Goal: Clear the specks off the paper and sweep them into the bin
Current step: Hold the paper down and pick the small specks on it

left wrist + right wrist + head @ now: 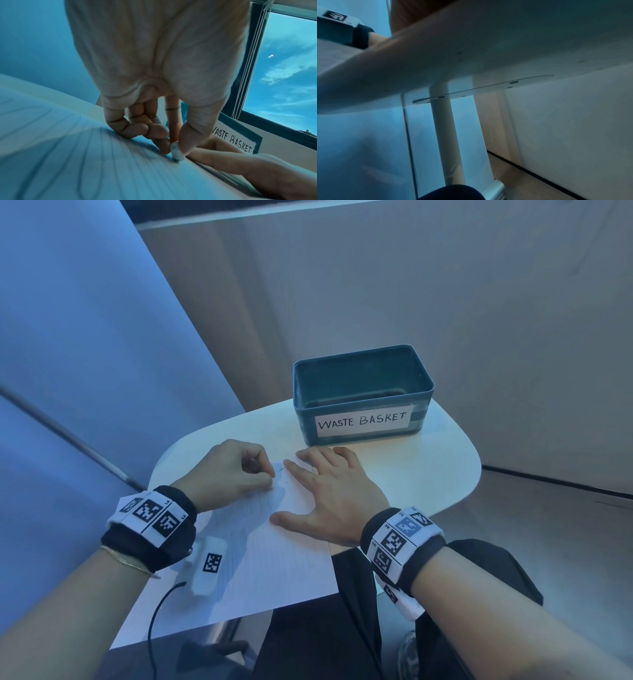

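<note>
A white sheet of paper (274, 563) with faint pencil lines lies on the small white table (428, 470). My left hand (272, 479) pinches a small white eraser (176, 152) between thumb and fingers, its tip down on the paper (85, 169) near the far corner. A short dark mark (281, 470) shows on the sheet just beside it. My right hand (329, 491) lies flat with spread fingers on the paper's right part, touching distance from the left hand (175, 148). The teal bin labelled WASTE BASKET (363, 356) stands just behind both hands.
A white tagged device (210, 563) with a black cable (157, 607) rests on the paper's left side. The paper's near corner overhangs the table above my dark-trousered lap (325, 628). The right wrist view shows only the table's underside (488, 47) and its leg (443, 128).
</note>
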